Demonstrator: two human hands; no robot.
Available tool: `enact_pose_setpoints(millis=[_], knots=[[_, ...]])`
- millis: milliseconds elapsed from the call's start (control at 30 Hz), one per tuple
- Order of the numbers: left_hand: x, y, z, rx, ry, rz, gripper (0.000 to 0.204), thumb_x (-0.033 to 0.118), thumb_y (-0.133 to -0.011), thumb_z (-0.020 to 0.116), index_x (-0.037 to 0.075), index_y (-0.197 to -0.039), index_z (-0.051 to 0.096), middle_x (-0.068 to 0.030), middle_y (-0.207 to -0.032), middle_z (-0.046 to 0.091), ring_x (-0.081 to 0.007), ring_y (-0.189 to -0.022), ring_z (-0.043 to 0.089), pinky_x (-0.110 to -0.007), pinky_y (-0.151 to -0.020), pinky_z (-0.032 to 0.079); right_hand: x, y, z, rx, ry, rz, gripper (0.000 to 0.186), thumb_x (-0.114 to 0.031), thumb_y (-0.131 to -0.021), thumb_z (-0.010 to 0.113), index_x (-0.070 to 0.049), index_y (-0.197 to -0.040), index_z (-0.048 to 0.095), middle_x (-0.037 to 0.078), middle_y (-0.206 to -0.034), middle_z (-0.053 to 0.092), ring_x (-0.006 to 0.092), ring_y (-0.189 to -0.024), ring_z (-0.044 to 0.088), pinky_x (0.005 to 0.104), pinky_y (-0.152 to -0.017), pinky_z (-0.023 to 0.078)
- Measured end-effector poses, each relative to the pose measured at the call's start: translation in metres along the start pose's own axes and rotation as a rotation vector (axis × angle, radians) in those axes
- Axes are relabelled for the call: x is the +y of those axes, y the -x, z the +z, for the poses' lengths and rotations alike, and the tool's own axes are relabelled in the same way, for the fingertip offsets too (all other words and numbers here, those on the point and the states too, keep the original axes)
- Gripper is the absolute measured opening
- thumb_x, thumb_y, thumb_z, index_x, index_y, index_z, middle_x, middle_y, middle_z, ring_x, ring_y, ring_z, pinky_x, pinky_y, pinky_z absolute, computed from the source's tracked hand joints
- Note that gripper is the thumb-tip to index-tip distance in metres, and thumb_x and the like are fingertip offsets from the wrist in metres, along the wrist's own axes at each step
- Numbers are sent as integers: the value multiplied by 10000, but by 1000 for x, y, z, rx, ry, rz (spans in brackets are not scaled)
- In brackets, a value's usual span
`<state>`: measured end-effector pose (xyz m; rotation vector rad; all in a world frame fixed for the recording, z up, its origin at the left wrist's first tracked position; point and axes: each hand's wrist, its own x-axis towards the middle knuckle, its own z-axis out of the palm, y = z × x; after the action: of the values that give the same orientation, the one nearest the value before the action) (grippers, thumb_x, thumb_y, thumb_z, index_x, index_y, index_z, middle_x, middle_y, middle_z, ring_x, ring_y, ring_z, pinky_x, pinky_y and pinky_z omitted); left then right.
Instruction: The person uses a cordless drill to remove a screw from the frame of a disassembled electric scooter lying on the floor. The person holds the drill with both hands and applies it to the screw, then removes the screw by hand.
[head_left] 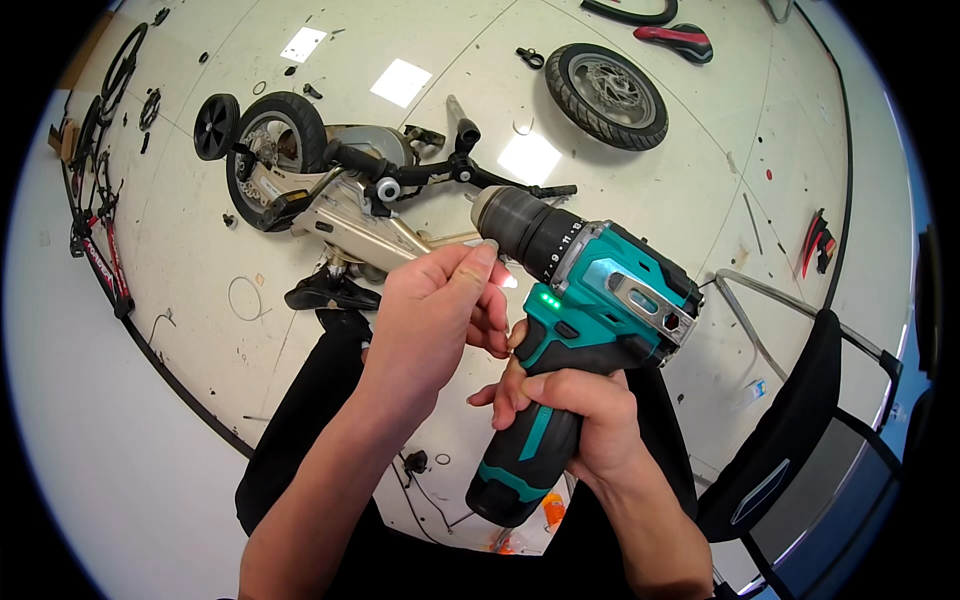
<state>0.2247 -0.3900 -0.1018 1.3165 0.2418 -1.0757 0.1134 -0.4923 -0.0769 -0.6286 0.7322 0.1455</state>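
While both hands are meeting over the lap, nearest first:

Right hand (575, 415): wrapping all fingers tightly around the grip of the teal and black cordless drill (575, 320), held above the knees with its green lights glowing.

Left hand (440, 300): pinching thumb against forefinger at the drill's dark grey ribbed chuck (520, 225); the bit is hidden.

Advice: keeping the trigger finger relaxed while fingers are working near the chuck seems wise.

Beyond: small beige children's bicycle frame (340, 200) lying on the white round mat (650, 200); loose black spoked wheel (607, 96) farther off.
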Motion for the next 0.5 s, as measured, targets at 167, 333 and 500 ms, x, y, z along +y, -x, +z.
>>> enact_pose_setpoints(millis=[167, 333, 500], knots=[[0, 0, 0, -3, 11, 2, 293, 266, -987, 487, 23, -847, 574, -14, -610, 543, -94, -519, 531, -242, -513, 478, -1, 0, 2, 27, 15, 6, 358, -61, -702, 536, 57, -1041, 527, 102, -670, 575, 239, -613, 614, 483, -824, 512], [0, -1, -1, -12, 14, 4, 296, 268, -989, 478, 28, -843, 571, -14, -611, 544, -93, -521, 538, -237, -513, 482, -2, 1, 4, 37, 20, 21, 353, -54, -702, 535, 55, -1038, 528, 101, -670, 574, 238, -615, 616, 484, -826, 511], [1, 0, 0, 21, 21, 20, 284, 251, -986, 486, 12, -859, 574, -18, -609, 541, -91, -506, 536, -234, -487, 473, -2, 1, 5, 52, 30, 37, 365, -51, -701, 535, 51, -1051, 518, 104, -665, 575, 240, -615, 620, 484, -825, 511]])
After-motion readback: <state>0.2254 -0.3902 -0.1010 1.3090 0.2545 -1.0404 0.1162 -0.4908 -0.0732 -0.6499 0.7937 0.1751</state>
